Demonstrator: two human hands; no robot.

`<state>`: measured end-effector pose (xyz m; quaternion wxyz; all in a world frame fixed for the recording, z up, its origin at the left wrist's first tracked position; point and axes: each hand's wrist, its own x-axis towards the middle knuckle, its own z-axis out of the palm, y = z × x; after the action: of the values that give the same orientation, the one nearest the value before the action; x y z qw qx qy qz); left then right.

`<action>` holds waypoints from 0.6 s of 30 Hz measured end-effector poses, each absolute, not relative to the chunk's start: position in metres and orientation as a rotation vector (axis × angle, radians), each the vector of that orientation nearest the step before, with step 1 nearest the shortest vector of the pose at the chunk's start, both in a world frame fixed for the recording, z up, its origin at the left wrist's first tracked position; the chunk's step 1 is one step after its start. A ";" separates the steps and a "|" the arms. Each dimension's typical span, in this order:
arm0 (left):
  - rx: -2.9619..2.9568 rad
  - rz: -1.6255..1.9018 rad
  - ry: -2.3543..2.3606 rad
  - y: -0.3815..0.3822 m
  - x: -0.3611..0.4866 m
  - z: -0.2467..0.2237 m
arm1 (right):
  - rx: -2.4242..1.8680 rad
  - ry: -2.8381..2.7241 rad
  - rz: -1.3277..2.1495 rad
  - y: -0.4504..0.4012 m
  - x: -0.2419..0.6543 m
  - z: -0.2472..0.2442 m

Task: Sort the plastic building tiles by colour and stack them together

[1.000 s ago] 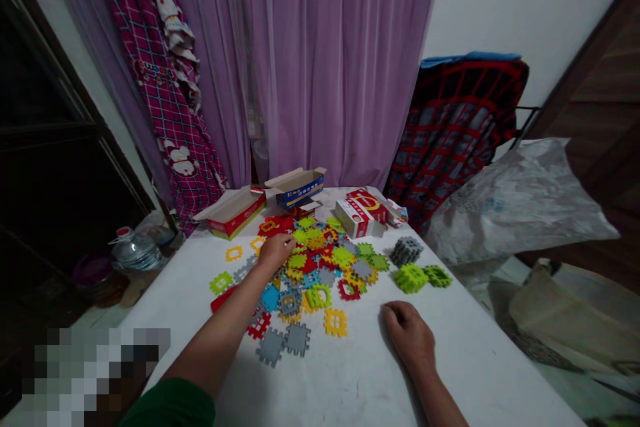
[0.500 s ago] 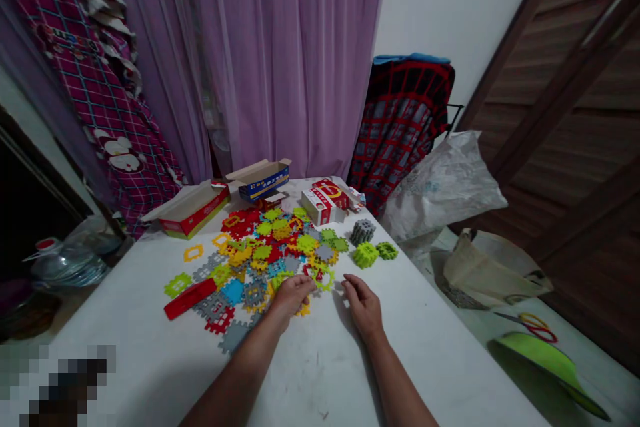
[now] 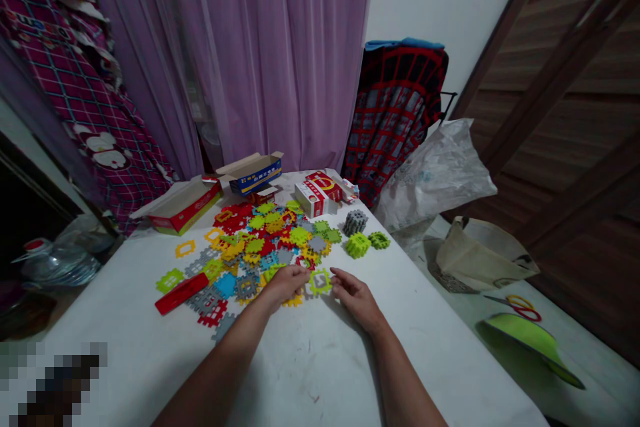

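Between my hands is a lime-green frame piece (image 3: 321, 281) with a toothed edge and an open middle. My left hand (image 3: 287, 283) is at its left side with fingers pressed together; what they grip is too small to make out. My right hand (image 3: 356, 297) is close to the piece's right edge, its fingers apart. Beyond my left hand spreads a heap of toothed plastic pieces (image 3: 255, 243) in red, yellow, grey, blue and green. A grey stack (image 3: 355, 221), a lime-green stack (image 3: 357, 245) and a green piece (image 3: 379, 240) stand to the right of the heap.
A red bar (image 3: 181, 293) lies left on the white table (image 3: 310, 373). Open boxes, one red and green (image 3: 187, 212), one blue (image 3: 256, 177), one red and white (image 3: 317, 193), are at the back. Scissors (image 3: 520, 307) and a bag (image 3: 480, 257) are right, beyond the table.
The lime-green frame piece now shows more fully between my hands. My right hand has come nearer to it and its fingers have spread. The whole view has shifted slightly.
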<state>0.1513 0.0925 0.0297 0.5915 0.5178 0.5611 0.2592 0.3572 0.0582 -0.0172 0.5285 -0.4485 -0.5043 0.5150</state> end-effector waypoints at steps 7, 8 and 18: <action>1.246 0.546 1.257 0.101 0.150 0.036 | -1.089 -1.228 1.257 0.055 0.354 -0.021; 1.242 0.543 1.255 0.102 0.151 0.035 | -1.095 -1.232 1.245 0.054 0.353 -0.021; 1.168 0.575 1.216 0.098 0.155 0.030 | -1.188 -1.295 0.953 0.048 0.346 -0.023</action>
<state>0.1545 0.0983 0.0301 0.6287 0.5098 0.5308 0.2511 0.3456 0.0475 -0.0231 0.5409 -0.4999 -0.5448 0.4009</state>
